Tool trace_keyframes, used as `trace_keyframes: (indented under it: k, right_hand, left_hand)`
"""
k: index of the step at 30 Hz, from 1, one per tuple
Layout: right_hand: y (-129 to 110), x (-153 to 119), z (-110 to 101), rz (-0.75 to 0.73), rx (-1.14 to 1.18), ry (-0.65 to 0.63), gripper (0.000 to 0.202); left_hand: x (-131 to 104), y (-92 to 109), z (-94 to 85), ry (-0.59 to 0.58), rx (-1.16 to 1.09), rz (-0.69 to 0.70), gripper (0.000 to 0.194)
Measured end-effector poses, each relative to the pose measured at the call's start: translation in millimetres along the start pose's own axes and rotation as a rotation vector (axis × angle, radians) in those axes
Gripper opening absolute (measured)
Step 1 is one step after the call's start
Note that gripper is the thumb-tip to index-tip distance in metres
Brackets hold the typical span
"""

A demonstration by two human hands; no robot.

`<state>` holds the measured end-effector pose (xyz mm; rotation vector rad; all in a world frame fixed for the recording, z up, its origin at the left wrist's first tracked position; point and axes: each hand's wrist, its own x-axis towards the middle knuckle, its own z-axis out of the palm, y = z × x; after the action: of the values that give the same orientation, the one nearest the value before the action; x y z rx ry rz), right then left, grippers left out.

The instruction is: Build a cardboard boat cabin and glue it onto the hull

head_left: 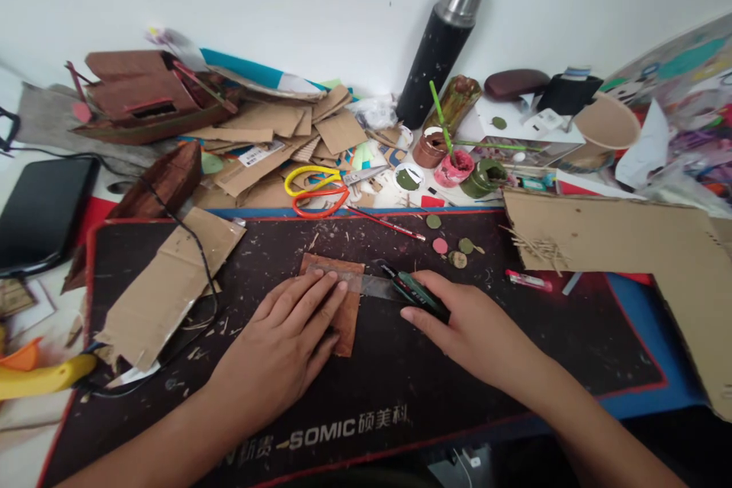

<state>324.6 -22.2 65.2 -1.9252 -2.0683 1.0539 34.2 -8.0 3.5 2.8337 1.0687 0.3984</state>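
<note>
Pressing of a clear ruler (377,287) onto a brown card (348,320) is shown, the card being laid on the dark mat (400,374) between the hands. The ruler is pinned by the left hand (280,335), its fingers laid flat, slightly spread and closed on nothing. The knife (420,293) is clamped between thumb and fingers of the right hand (477,324), its nose turned toward the card, near the ruler; whether blade is exposed cannot be told. For a clean stroke, pressure is best spread along the ruler, fingertips kept back from the guiding edge, and the blade held upright against it and drawn lightly, in repeated passes. If the ruler is pressed at one end only, slipping may be caused.
</note>
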Motion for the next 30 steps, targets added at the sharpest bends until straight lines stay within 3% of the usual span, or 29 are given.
trace_keyframes:
  k: [6, 14, 22, 30]
  right_hand:
    - [-23, 12, -15, -0.096, 0.045, -0.018, 0.028]
    - [-39, 31, -10, -0.25, -0.328, -0.074, 0.032]
    - [-62, 48, -16, -0.251, -0.522, -0.165, 0.027]
    - [-65, 54, -17, -0.21, -0.581, -0.215, 0.022]
  left_hand:
    - [0, 0, 1.4, 0.042, 0.002, 0.008, 0.047]
    - [2, 1, 1.1, 0.095, 0.027, 0.036, 0.048]
    - [0, 1, 5.4, 0.083, -0.023, -0.001, 0.049]
    - [1, 1, 6.8, 0.082, -0.049, -0.006, 0.051]
